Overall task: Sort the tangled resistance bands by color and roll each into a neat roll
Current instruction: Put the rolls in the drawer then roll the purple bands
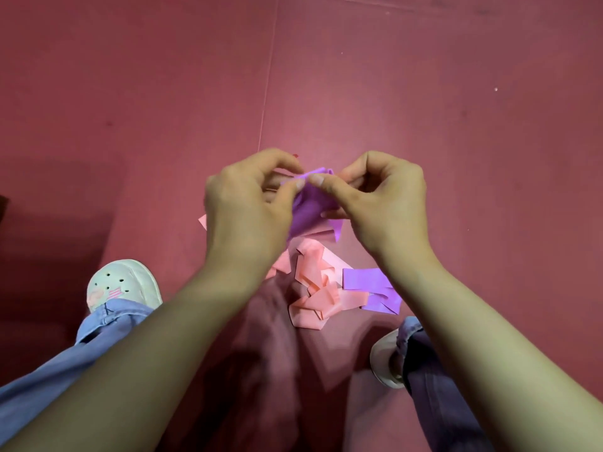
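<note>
Seen from above, a person's two hands meet over a dark red floor [424,109]; the left hand [251,203] and right hand [378,197] each pinch the top edge of a purple band [310,210] between thumb and curled fingers, thumbs nearly touching; the band hangs down crumpled between them; below, on the floor between two white shoes [124,285], lies a tangled pink band [316,291], with another purple band [372,288] touching its right side.

Purple band [310,207], pink band [313,295]: thin matt rubbery sheet; floor [424,109] smooth matt.
</note>
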Demonstrator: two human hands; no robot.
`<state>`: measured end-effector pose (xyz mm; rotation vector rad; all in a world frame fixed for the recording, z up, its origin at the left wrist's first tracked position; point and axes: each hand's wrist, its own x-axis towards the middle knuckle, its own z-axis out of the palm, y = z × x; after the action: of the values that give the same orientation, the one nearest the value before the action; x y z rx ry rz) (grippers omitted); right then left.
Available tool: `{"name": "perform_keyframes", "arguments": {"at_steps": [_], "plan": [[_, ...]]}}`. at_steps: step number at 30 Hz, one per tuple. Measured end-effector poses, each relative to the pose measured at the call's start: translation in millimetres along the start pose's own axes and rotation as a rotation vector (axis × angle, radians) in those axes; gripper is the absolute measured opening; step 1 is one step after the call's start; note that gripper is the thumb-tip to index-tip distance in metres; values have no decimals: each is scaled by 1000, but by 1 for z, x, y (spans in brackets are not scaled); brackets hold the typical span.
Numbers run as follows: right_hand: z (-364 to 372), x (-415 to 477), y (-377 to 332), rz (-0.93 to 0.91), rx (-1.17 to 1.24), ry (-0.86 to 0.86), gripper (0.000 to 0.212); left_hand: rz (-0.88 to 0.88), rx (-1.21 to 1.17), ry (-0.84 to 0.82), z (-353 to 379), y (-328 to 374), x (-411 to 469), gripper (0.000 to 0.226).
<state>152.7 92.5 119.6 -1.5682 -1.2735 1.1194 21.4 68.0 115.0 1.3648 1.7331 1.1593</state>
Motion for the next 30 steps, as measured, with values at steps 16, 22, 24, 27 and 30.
{"name": "perform_keyframes", "arguments": {"at_steps": [16,22,24,27,30], "plan": [[-3,3,0,74,303,-225,17,-210,-255,-107,-3,0,5,12],[-6,5,-6,27,116,-163,17,-182,-167,-32,-14,-6,16,24],[-6,5,-6,11,-22,-146,22,-153,-107,-37,-15,-7,16,22],[-8,5,-6,-20,-141,-145,27,-67,11,-69,-18,-8,18,25],[-11,5,-9,0,-35,-220,24,-46,42,-133,-24,-7,21,27]]}}
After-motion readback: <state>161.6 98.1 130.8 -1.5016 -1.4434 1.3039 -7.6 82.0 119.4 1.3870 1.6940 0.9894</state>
